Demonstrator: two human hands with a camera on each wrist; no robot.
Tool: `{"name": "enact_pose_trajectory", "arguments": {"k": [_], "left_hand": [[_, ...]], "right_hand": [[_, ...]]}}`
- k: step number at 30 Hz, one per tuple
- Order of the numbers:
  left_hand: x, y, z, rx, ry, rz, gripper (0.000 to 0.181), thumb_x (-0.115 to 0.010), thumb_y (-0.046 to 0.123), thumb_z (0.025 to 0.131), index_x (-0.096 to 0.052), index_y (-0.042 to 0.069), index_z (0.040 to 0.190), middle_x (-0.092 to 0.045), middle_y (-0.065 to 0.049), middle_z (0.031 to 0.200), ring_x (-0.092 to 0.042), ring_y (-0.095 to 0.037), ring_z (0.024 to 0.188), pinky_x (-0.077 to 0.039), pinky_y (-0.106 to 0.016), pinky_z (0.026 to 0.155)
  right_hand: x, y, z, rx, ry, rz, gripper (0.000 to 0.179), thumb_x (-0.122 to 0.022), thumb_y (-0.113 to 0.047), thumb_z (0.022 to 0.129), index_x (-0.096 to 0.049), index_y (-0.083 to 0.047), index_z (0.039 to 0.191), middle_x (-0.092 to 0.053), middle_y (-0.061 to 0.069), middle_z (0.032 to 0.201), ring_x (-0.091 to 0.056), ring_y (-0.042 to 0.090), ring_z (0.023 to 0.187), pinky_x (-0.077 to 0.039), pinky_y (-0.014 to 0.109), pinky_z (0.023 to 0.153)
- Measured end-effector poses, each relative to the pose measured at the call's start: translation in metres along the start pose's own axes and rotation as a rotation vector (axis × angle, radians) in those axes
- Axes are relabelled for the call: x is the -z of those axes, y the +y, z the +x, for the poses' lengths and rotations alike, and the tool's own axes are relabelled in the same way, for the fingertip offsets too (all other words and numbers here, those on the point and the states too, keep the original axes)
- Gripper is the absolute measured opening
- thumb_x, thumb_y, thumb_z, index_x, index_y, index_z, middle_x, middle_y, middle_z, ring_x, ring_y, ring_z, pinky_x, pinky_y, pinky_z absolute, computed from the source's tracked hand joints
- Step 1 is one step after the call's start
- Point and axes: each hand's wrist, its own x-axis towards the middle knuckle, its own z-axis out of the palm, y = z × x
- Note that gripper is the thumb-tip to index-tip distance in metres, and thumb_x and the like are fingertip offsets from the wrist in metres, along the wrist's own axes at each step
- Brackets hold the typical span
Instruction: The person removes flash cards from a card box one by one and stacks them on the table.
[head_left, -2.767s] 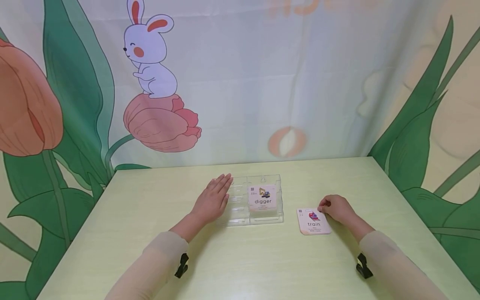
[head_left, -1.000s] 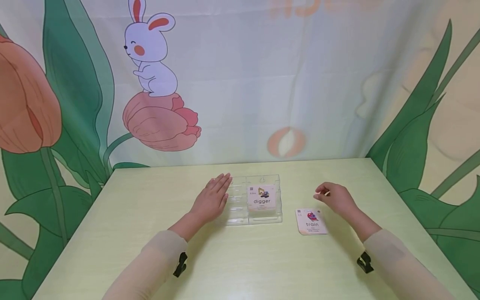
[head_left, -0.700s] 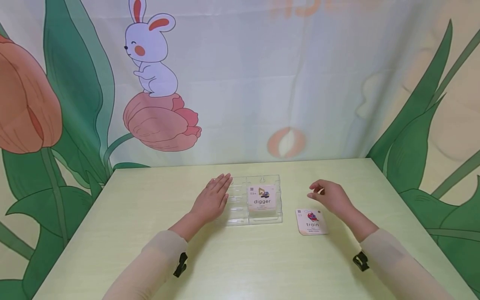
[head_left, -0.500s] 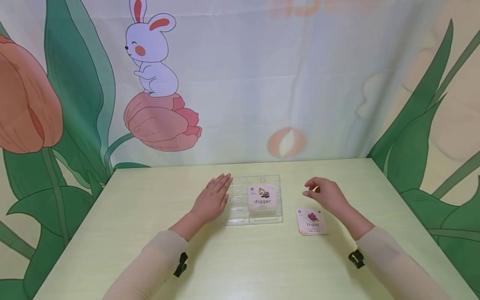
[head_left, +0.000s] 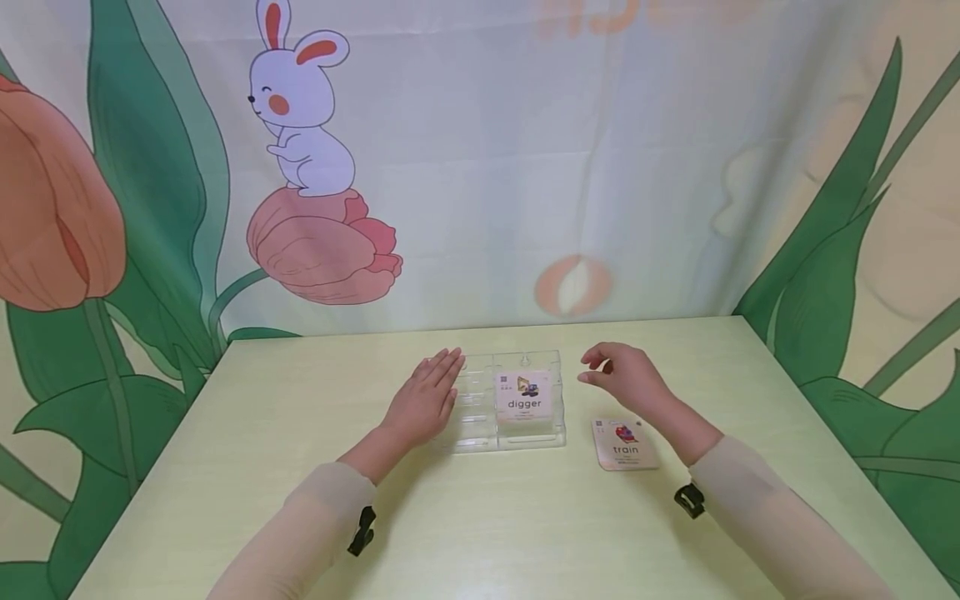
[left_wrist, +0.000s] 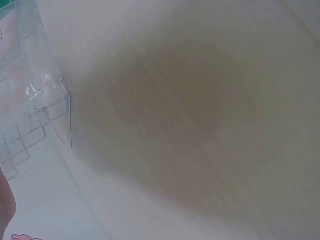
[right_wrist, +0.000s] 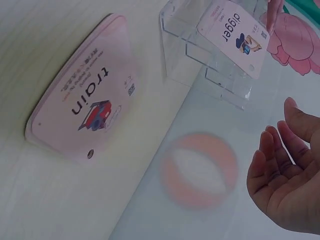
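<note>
A clear plastic card rack [head_left: 497,442] with tiers stands on the table. A white picture card labelled "digger" [head_left: 524,398] leans in its right section, tilted in the right wrist view. My left hand [head_left: 423,398] rests with straight fingers along the rack's left side, covering part of it. My right hand [head_left: 626,377] is raised to the right of the rack, fingers loosely bent and thumb apart, holding nothing. In front of it lies a small stack of rounded cards [right_wrist: 87,95], the top one labelled "train" with a red train picture.
The pale table [head_left: 480,525] ends at the back against a printed curtain [head_left: 465,167] with a rabbit and tulips. A black strap piece [head_left: 362,532] hangs at the left wrist, and another black piece [head_left: 689,500] at the right.
My right hand has left the corner of the train cards, risen, and moved left toward the rack. My left hand, the rack and the digger card have stayed in place.
</note>
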Motion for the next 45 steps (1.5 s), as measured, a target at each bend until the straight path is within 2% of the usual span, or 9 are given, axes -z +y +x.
{"name": "enact_pose_trajectory", "arguments": {"k": [8,15,24,32,45], "left_hand": [[0.002,0.001,-0.001,0.001,0.002,-0.014,0.057,-0.045,0.023,0.108,-0.033,0.002,0.159,-0.034,-0.014,0.168,-0.03,-0.032,0.158,-0.024,-0.048,0.132],[0.002,0.001,-0.001,-0.001,0.014,-0.016,0.056,-0.047,0.022,0.108,-0.035,0.001,0.158,-0.035,-0.014,0.167,-0.031,-0.033,0.157,-0.025,-0.048,0.131],[-0.002,-0.001,-0.001,-0.032,0.048,-0.001,0.054,-0.047,0.021,0.107,-0.038,-0.001,0.156,-0.039,-0.015,0.165,-0.034,-0.034,0.155,-0.028,-0.049,0.13],[-0.002,0.0,-0.003,-0.028,0.048,-0.012,0.055,-0.047,0.02,0.107,-0.037,-0.001,0.157,-0.039,-0.015,0.165,-0.034,-0.034,0.155,-0.028,-0.05,0.13],[-0.001,0.0,-0.001,-0.023,0.049,-0.011,0.055,-0.047,0.021,0.107,-0.037,0.0,0.157,-0.038,-0.015,0.165,-0.034,-0.034,0.155,-0.028,-0.049,0.13]], "right_hand": [[-0.011,-0.004,0.01,0.041,-0.001,0.005,0.022,-0.072,-0.015,0.096,-0.071,0.0,0.111,-0.072,0.015,0.103,-0.062,0.023,0.087,-0.051,0.027,0.072],[-0.028,-0.004,0.017,0.05,0.021,0.034,0.026,-0.073,-0.016,0.095,-0.07,-0.001,0.116,-0.074,0.016,0.108,-0.062,0.022,0.087,-0.048,0.025,0.069],[-0.047,-0.001,0.021,0.045,0.023,0.062,0.027,-0.074,-0.018,0.094,-0.071,-0.002,0.116,-0.074,0.016,0.112,-0.063,0.024,0.09,-0.052,0.027,0.072],[-0.054,-0.001,0.028,0.011,0.01,0.055,0.025,-0.072,-0.019,0.096,-0.071,-0.002,0.115,-0.073,0.015,0.109,-0.064,0.023,0.09,-0.056,0.032,0.075],[-0.054,-0.01,0.029,0.004,0.031,0.041,0.019,-0.074,-0.021,0.095,-0.074,-0.004,0.104,-0.075,0.013,0.102,-0.065,0.025,0.092,-0.056,0.036,0.079]]}}
